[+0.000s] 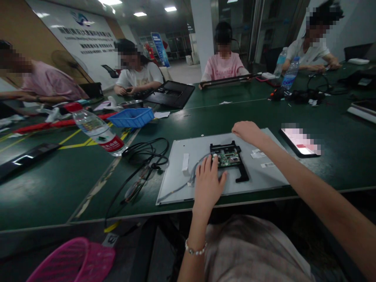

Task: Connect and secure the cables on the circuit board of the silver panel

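Observation:
A flat grey-white panel lies on the green table near its front edge. On it rests a black frame with a green circuit board inside. My left hand lies over the left side of the frame and board, fingers spread, fingertips near a white connector and grey cables. My right hand is above the panel's back edge, behind and right of the frame, its fingers curled down; whatever they may hold is hidden.
A red-capped bottle, blue tray, black cables and glasses are left. A lit phone lies right. Several people sit across the green table. A pink basket stands below, lower left.

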`<state>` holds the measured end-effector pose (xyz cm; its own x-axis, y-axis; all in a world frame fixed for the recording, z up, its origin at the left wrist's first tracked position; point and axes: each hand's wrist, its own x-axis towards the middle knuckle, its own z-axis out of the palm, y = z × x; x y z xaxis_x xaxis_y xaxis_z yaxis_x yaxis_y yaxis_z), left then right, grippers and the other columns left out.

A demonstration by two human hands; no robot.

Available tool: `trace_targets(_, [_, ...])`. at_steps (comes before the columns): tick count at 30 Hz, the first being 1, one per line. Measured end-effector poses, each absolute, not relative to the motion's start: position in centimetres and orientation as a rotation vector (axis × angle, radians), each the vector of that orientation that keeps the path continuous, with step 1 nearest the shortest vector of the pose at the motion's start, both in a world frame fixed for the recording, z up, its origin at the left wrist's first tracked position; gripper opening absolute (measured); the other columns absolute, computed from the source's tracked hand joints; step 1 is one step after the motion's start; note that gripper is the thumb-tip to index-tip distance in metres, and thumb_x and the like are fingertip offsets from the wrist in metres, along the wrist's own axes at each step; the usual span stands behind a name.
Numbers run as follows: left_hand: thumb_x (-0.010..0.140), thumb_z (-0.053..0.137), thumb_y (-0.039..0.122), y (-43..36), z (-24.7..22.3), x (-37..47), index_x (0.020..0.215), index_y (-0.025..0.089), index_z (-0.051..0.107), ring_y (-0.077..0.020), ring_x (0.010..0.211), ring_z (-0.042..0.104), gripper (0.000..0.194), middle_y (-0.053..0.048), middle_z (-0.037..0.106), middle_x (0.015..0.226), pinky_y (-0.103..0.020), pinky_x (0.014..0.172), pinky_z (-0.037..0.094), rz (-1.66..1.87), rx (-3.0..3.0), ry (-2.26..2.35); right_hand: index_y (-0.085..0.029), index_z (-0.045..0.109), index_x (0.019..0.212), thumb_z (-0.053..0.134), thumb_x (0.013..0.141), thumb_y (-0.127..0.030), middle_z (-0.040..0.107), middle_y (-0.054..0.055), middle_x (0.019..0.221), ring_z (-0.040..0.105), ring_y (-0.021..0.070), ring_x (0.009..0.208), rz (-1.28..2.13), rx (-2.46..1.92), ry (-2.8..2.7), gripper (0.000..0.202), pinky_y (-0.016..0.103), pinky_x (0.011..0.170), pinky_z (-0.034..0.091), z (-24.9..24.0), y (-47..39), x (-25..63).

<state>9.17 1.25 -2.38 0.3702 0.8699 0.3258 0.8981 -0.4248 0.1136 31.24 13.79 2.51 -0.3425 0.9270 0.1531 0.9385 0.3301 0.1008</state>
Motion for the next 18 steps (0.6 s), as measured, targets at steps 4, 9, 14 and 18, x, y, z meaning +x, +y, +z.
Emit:
trace_targets(4, [0.094,0.044,0.040,1.3,-2.4,9.2,0.143,0.014,0.036,-0.0296,0.137,0.035,0.056,-0.014,0.040,0.147,-0.049,0.111,0.032,-0.507,-2.530,-1.649,-0.017,0.073,0.101,0.053,0.088,-0.021,0.071,0.013,0.101,0.065,0.0260,0.096,-0.167,-1.850,-2.528,0.024,0.034,0.077,0.049,1.5,12.9,33.2])
trace_targets(9, [0.094,0.044,0.040,1.3,-2.3,9.2,0.143,0.014,0.035,-0.0293,0.137,0.035,0.056,-0.014,0.040,0.147,-0.048,0.111,0.032,-0.515,-2.530,-1.644,-0.017,0.069,0.110,0.057,0.086,-0.025,0.069,0.011,0.110,0.063,0.0267,0.103,-0.077,-1.760,-2.508,0.028,0.036,0.085,0.049,1.1,12.6,34.8])
trace_targets(14, [0.093,0.044,0.040,1.3,-2.3,9.2,0.142,0.014,0.036,-0.0296,0.136,0.036,0.056,-0.014,0.041,0.146,-0.049,0.110,0.033,-0.533,-2.526,-1.636,-0.017,0.070,0.108,0.058,0.086,-0.028,0.069,0.011,0.109,0.064,0.0266,0.099,-0.092,-1.704,-2.508,0.027,0.036,0.081,0.050,0.6,12.8,34.5])
trace_targets(18, [0.094,0.044,0.040,1.2,-2.3,9.1,0.143,0.014,0.035,-0.0296,0.136,0.037,0.056,-0.014,0.041,0.146,-0.049,0.110,0.033,-0.536,-2.528,-1.629,-0.018,0.072,0.099,0.049,0.090,-0.021,0.071,0.010,0.100,0.065,0.0241,0.092,-0.176,-1.741,-2.507,0.025,0.034,0.075,0.049,0.0,12.9,33.8])
